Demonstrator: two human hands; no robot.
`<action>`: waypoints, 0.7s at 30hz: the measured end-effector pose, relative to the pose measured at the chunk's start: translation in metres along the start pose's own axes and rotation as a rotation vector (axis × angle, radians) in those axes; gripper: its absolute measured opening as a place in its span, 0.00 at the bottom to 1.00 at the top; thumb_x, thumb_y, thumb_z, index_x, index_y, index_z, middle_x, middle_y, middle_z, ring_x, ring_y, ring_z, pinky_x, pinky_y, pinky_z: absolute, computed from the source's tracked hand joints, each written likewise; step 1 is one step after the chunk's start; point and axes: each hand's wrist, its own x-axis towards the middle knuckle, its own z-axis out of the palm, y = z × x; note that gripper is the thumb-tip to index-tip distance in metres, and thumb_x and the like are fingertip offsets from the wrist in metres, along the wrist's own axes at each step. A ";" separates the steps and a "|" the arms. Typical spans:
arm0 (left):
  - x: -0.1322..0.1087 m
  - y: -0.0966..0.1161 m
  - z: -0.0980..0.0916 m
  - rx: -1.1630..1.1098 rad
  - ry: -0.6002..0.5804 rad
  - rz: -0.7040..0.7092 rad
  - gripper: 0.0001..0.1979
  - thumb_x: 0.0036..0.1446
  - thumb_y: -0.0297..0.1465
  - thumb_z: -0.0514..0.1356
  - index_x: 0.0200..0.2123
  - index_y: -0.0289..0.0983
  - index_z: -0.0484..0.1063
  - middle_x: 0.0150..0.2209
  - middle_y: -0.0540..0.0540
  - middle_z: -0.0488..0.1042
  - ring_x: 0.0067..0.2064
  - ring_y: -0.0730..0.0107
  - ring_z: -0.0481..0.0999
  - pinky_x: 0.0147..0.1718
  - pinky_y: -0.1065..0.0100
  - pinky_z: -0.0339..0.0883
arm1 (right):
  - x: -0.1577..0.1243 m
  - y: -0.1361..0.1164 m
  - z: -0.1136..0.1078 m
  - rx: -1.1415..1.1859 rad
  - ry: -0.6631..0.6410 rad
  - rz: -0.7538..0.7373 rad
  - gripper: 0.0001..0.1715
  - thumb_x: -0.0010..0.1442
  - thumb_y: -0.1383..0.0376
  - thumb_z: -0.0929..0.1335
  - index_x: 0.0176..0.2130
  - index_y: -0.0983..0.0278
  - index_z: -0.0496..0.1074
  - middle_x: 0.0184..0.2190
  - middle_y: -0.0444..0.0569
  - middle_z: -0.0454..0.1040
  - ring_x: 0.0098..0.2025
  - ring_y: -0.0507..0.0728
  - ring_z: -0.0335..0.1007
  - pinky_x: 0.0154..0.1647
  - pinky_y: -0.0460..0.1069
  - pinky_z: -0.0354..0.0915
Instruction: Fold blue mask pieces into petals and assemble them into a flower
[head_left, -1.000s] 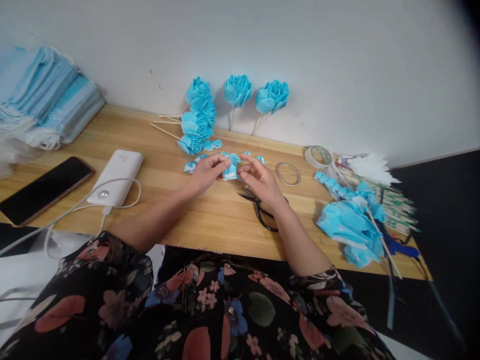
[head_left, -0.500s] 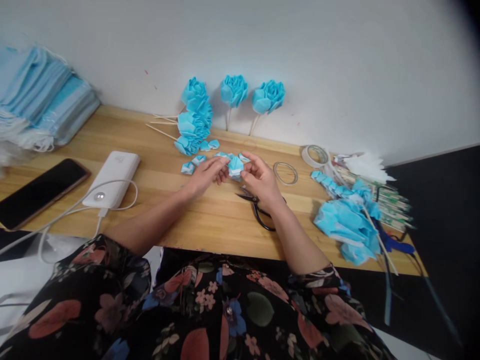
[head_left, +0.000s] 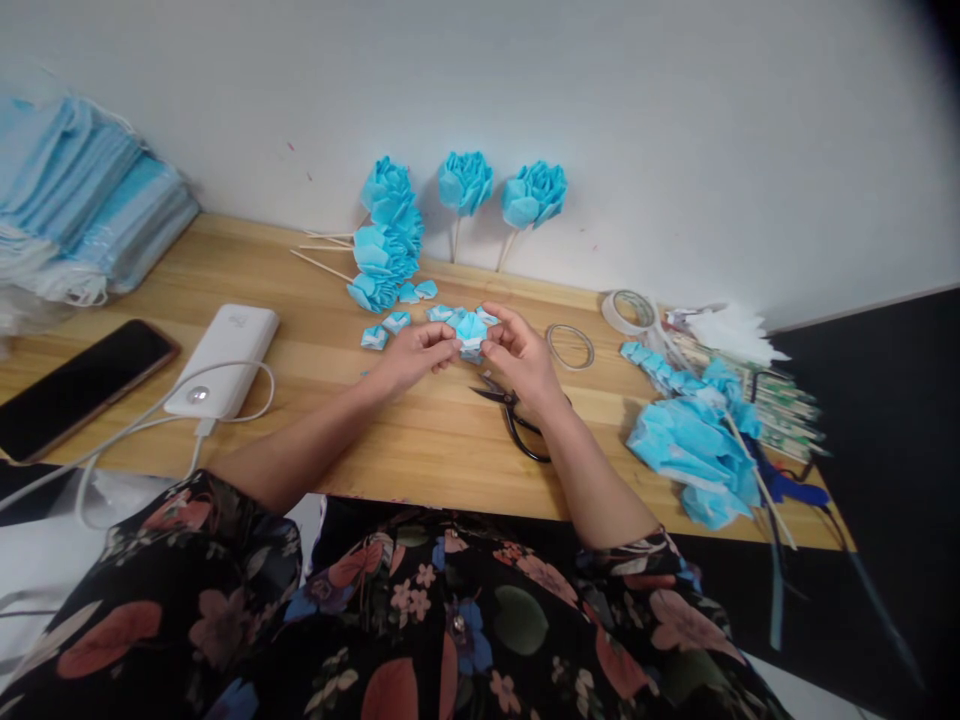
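Note:
Between my two hands is a small folded blue petal (head_left: 471,328) with a pale lower edge. My left hand (head_left: 421,352) pinches its left side between thumb and fingers. On the other side, my right hand (head_left: 520,358) grips the petal's right edge with thumb and forefinger. Loose folded petals (head_left: 374,337) lie on the table left of and behind my hands. Black-handled scissors (head_left: 517,420) rest partly under my right wrist, blades pointing left. Finished blue flowers on sticks (head_left: 382,250) lie in a heap farther back.
Two blue flowers (head_left: 534,195) lean against the wall. A thin ring (head_left: 570,346), a tape roll (head_left: 628,312) and crumpled blue material (head_left: 694,455) are on the right. To the left are a phone (head_left: 86,390), a white power bank (head_left: 225,360) with cable, and stacked masks (head_left: 90,200).
My left thumb and fingers have moved slightly down to the petal's lower left edge, and the petal looks more spread out. My right hand stays almost still.

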 end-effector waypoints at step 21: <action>-0.003 0.001 0.005 0.108 0.069 0.107 0.12 0.52 0.38 0.63 0.25 0.37 0.68 0.21 0.55 0.64 0.24 0.77 0.60 0.26 0.70 0.56 | -0.011 -0.007 0.013 -0.655 0.137 -0.453 0.09 0.65 0.63 0.66 0.35 0.58 0.77 0.30 0.48 0.78 0.35 0.58 0.72 0.42 0.55 0.65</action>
